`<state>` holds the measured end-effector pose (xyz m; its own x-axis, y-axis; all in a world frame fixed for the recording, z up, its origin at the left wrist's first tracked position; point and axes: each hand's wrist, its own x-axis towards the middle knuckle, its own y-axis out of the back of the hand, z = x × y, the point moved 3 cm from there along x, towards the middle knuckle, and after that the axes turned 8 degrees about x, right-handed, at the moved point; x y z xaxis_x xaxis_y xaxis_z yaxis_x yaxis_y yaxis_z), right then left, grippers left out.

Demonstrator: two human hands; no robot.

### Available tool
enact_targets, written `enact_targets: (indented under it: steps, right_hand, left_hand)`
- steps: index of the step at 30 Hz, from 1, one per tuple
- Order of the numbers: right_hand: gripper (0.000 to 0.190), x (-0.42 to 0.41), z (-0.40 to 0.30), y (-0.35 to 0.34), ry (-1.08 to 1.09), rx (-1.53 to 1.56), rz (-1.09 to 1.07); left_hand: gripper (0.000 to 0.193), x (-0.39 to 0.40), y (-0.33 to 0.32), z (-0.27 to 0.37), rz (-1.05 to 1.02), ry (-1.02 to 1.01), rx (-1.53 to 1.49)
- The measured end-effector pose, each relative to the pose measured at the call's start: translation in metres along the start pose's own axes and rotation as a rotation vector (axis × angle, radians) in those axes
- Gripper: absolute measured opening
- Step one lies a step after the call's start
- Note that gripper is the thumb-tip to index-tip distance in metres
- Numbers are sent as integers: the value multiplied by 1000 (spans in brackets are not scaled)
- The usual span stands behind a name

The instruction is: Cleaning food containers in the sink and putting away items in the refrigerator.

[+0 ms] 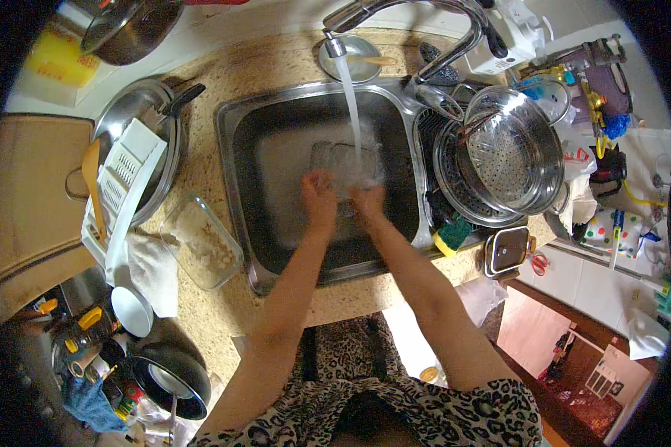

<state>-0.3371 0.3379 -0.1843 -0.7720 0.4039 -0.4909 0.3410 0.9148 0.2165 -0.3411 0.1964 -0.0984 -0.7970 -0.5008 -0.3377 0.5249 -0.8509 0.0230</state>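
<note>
Both my hands are down in the steel sink [263,223], around a clear rectangular container [344,156], likely glass. My left hand [320,198] grips its near left side, and my right hand [368,200] its near right side; both are slightly blurred. Water [351,106] runs from the chrome faucet [344,19] onto the container. A glass dish [201,243] holding a whitish food rests on the counter left of the sink. A green and yellow sponge [452,233] lies at the sink's right edge.
Steel steamer pots [506,156] are stacked right of the sink, above a dark-lidded container [509,250]. A white grater [128,179] and wooden spatula [92,184] lie over a large pan lid [165,167] at left. A small metal dish [335,61] stands behind the sink.
</note>
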Motion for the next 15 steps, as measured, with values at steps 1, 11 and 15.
enact_targets:
  steps: [1,11,15]
  right_hand:
    - [13,18,-7,30,416,-319,148]
    - [15,-65,-90,18,-374,279,-137]
    - [12,-69,-94,55,-362,337,-33]
  left_hand:
    - [28,1,-16,9,-167,38,175]
    - [42,37,-6,23,-80,-113,596]
    - [49,7,-39,48,-106,-103,723]
